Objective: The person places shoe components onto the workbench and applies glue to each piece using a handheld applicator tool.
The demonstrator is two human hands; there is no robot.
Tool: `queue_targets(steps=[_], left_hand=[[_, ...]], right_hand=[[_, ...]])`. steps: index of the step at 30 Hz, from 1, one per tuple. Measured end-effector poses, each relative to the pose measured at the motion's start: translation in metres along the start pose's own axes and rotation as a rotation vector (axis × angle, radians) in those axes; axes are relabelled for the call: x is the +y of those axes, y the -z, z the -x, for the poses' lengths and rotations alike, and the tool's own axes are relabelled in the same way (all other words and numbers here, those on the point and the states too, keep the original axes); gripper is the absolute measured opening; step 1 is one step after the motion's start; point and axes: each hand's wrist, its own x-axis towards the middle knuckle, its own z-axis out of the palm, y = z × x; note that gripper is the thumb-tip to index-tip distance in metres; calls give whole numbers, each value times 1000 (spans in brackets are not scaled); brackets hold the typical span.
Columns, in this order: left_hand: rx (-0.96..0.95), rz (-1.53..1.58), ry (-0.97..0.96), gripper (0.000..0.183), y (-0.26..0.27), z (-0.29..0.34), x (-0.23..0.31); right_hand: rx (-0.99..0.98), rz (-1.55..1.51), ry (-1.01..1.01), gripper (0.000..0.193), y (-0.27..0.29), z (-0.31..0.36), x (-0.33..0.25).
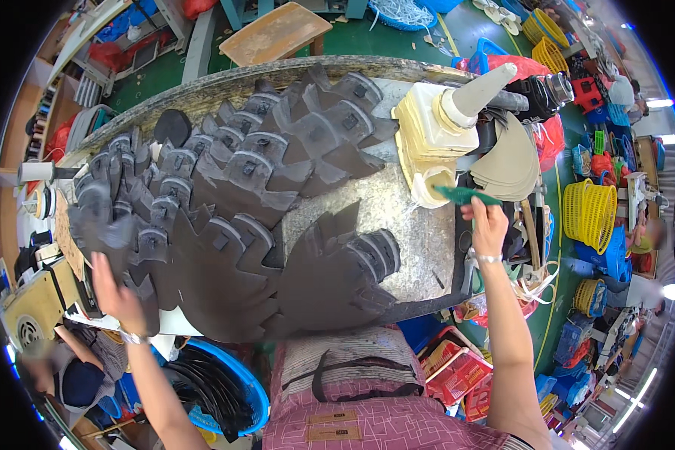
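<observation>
My right hand (487, 229) grips a green-handled tool (469, 196), likely a brush. The tool's tip is at the round mouth of a cream-coated white plastic container (431, 154), its end hidden inside. My left hand (118, 298) is at the left end of the table, blurred, with fingers stretched out. Just beyond its fingertips is a motion-smeared dark piece (101, 217). Overlapping dark cut pieces with curved grey edge bands (255, 165) cover the left and middle of the table. One such stack (330, 277) lies nearer me, right of the middle.
The worn metal tabletop (424, 247) shows beside the container. Fan-shaped beige sheets (506, 161) lie to its right. A blue basket of black strips (217, 382) stands below at left. Near the lower left a person (82, 375) sits by a beige machine (34, 315). Yellow baskets (589, 214) stand at right.
</observation>
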Motion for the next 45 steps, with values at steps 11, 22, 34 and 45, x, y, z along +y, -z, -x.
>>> queue_targets(steps=[11, 22, 34, 45], left_hand=[[-614, 788, -633, 37, -18, 37, 173], [-691, 639, -827, 38, -23, 84, 226], [-709, 590, -873, 39, -10, 71, 239], [-912, 1458, 111, 31, -4, 7, 316]], right_hand=[[-201, -552, -466, 22, -20, 19, 14], [-392, 119, 363, 25, -95, 133, -22], [-364, 139, 470, 19, -164, 67, -58], [196, -517, -110, 18, 35, 42, -2]])
